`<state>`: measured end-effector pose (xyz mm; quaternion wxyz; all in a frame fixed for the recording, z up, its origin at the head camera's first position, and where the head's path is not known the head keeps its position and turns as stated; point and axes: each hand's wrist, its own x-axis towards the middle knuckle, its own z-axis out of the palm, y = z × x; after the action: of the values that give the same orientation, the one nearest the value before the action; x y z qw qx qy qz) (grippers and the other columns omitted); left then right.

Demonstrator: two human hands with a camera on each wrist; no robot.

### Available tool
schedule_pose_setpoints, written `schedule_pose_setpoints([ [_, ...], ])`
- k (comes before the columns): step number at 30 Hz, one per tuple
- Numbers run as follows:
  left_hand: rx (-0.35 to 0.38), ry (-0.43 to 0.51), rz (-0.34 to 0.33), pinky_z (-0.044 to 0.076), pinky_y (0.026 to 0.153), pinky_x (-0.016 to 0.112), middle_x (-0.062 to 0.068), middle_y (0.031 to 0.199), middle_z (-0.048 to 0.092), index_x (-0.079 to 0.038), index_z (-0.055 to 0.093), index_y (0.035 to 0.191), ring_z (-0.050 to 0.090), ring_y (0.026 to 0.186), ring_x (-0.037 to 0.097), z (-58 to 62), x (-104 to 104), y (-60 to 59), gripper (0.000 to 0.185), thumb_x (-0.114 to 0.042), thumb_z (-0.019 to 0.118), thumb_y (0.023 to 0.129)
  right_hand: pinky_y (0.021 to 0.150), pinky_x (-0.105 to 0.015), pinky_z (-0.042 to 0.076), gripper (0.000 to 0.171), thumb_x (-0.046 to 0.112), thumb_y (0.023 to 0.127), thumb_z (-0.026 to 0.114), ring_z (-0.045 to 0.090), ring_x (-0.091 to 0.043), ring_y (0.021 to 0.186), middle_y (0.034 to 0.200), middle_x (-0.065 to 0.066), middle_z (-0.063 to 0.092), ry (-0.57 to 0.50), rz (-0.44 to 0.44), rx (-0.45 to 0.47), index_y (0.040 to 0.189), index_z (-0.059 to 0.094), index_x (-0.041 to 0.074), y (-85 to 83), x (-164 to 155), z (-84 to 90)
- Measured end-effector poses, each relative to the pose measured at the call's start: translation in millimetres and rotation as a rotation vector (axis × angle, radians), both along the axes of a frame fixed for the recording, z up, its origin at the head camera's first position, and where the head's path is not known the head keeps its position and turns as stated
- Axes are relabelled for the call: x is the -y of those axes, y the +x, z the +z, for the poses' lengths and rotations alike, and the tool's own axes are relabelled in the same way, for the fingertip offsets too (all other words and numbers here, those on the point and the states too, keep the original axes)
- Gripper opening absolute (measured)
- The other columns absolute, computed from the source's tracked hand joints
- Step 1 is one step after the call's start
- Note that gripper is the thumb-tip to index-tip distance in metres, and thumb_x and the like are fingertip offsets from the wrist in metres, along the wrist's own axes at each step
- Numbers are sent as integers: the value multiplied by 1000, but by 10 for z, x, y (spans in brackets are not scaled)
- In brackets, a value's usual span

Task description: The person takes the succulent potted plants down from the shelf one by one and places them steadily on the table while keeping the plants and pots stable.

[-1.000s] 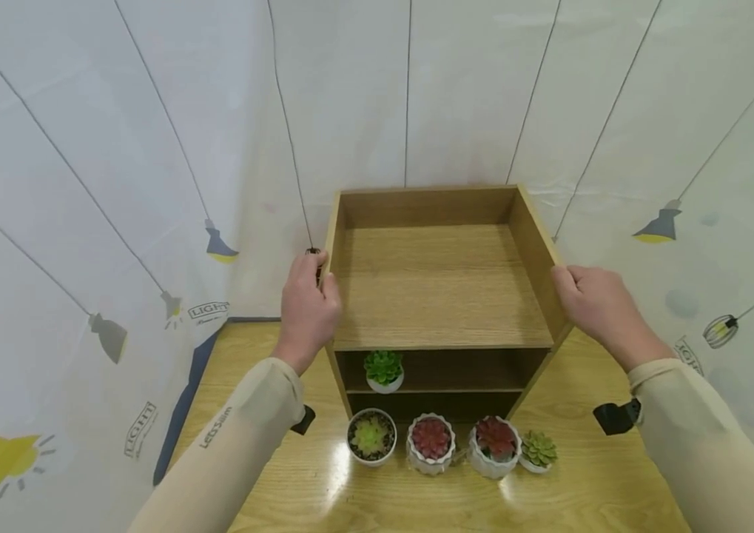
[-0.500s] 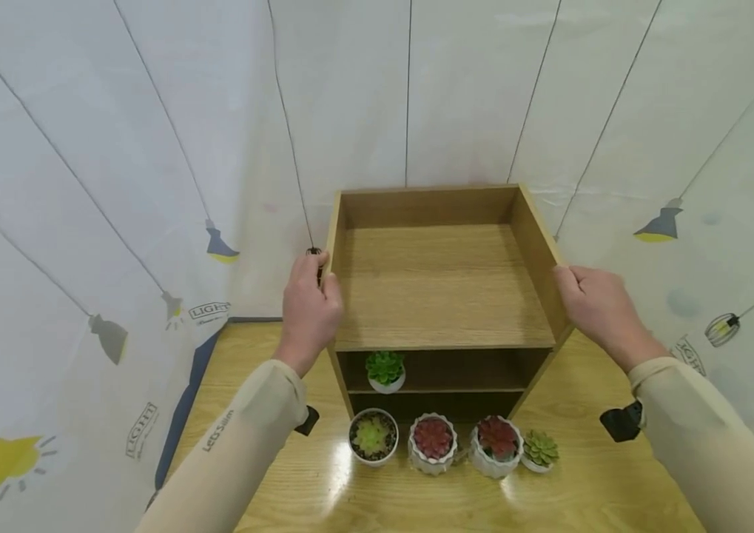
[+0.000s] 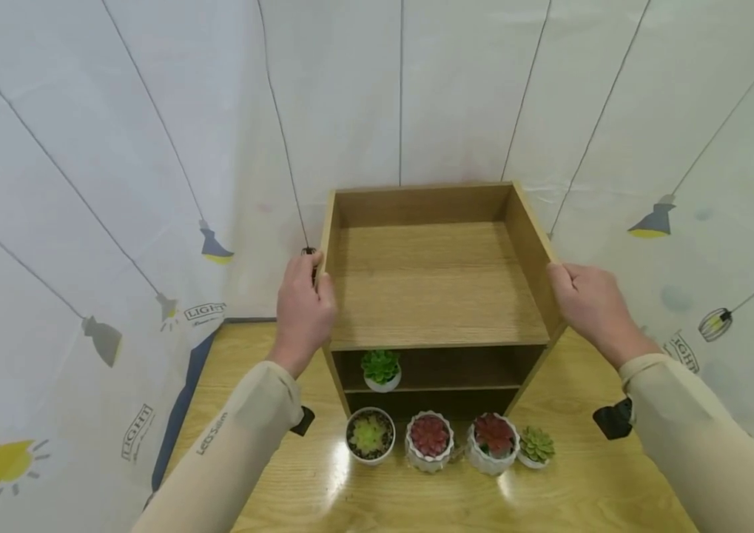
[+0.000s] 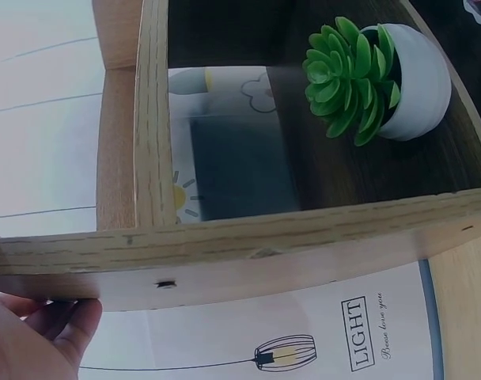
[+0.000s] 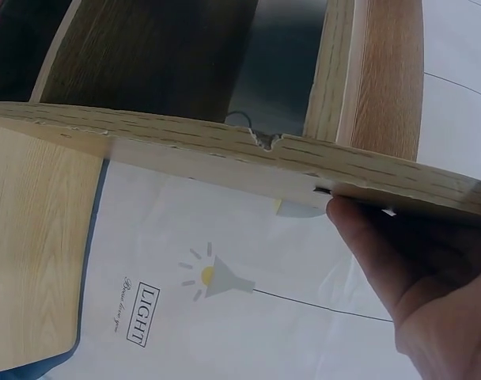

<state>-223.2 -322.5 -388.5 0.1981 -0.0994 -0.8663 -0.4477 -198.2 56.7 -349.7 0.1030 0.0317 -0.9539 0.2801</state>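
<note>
A: Oak-grain board all round: an open-fronted wooden shelf unit is seen standing on the glossy wooden table, its back near the white printed curtain. It lies straight ahead, between the two hands, its long axis upright.

B: The left hand is clasped round the left side panel, thumb hooked over the upper edge. The right hand is wrapped over the right panel at the same height. Neither is nearer; the grasp is symmetrical.

A: From the left wrist view, fingertips are shown under the panel's edge, and a small green succulent in a white pot is seen on the middle shelf. In the right wrist view the thumb is pressed beneath the chipped panel edge.

B: In front of the unit four potted succulents are lined up on the table, just beside one another.

A: Against a second ago, little is changed: both grips are held as before, and the whole scene is shifted slightly left and up in the head view.
</note>
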Motion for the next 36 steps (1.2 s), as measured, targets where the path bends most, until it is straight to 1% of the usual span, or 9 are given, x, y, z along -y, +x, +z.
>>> schedule_pose_setpoints([
  [4,29,-6,2,51,88,50,27,136,53,9,49,143,56,102,38,-6,11,17,43,-12,39,106,49,-32,29,54,33,110,29,25,-16,49,52,2,30,0,-3,-26,61,34,12,-18,13,-15],
  [8,41,-11,-1,51,85,50,28,135,53,9,49,144,55,99,37,-19,12,27,44,-12,39,107,49,-32,29,53,32,110,31,26,-16,49,52,3,30,-6,-6,-39,60,35,13,-30,22,-36],
  [11,47,-8,-5,51,89,51,28,137,52,9,48,145,56,104,38,-32,7,32,45,-13,39,107,49,-32,29,54,32,110,30,26,-16,49,51,2,31,-9,-4,-30,60,35,13,-27,14,-47],
  [15,56,21,-2,52,95,53,27,141,52,8,47,148,57,115,39,-43,5,34,47,-15,39,107,49,-32,28,55,33,110,27,25,-16,48,51,2,31,-13,6,-25,60,34,13,-25,6,-54],
  [20,87,98,-5,54,98,52,24,140,54,3,47,151,59,121,38,-28,12,59,49,-17,43,107,49,-32,27,54,33,110,27,23,-16,48,51,2,31,-26,1,-32,60,34,13,-21,5,-48],
  [23,109,142,-6,54,100,52,21,143,54,-1,47,152,59,124,37,-27,26,120,48,-18,46,107,49,-32,27,54,33,110,27,24,-16,48,50,2,30,-31,1,-33,60,34,13,-19,5,-40],
  [26,106,164,-10,55,100,51,18,144,54,-5,48,152,60,124,35,-39,40,204,48,-19,49,106,49,-32,27,55,33,110,28,24,-16,48,50,2,30,-34,0,-42,59,34,13,-21,5,-43],
  [30,60,168,-30,56,98,48,17,138,55,-7,49,151,60,122,32,-69,57,327,48,-17,55,104,49,-31,27,55,32,110,31,24,-16,48,50,3,30,-37,-8,-62,58,34,14,-26,0,-58],
  [36,-17,152,-39,55,98,42,14,135,56,-8,52,149,59,120,26,-156,80,505,51,-7,61,99,48,-30,25,56,32,110,30,22,-14,48,50,4,29,-56,-2,-57,57,33,14,-28,-16,-70],
])
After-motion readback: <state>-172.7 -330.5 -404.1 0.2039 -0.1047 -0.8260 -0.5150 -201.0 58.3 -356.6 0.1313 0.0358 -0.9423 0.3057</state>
